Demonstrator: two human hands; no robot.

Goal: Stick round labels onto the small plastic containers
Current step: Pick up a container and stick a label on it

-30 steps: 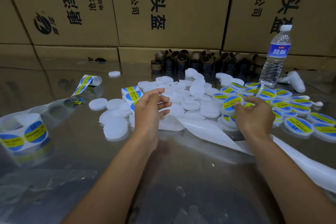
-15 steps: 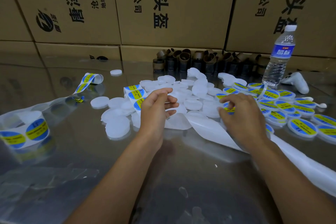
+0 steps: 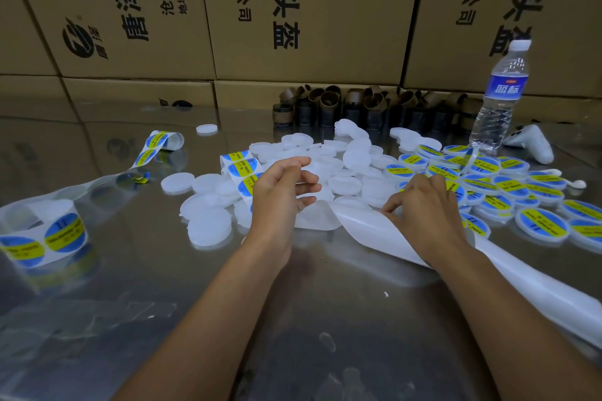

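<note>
A heap of blank white round containers lies mid-table. To its right lie several containers with blue-and-yellow round labels. A label strip runs under my left hand, whose curled fingers hold it. The strip's bare white backing paper trails off to the lower right. My right hand hovers over that paper at the edge of the labelled pile. Its fingers are spread and point down-left, tips touching the paper beside the blank containers. I see nothing held in it.
A label roll stands at the left, with a second strip end behind it. A water bottle, a white controller and brown cardboard cores stand at the back, before stacked cartons. The tabletop is reflective.
My right hand has left the labelled pile and moved left and down onto the backing paper. My left hand has stayed on the label strip, fingers curling a little.
</note>
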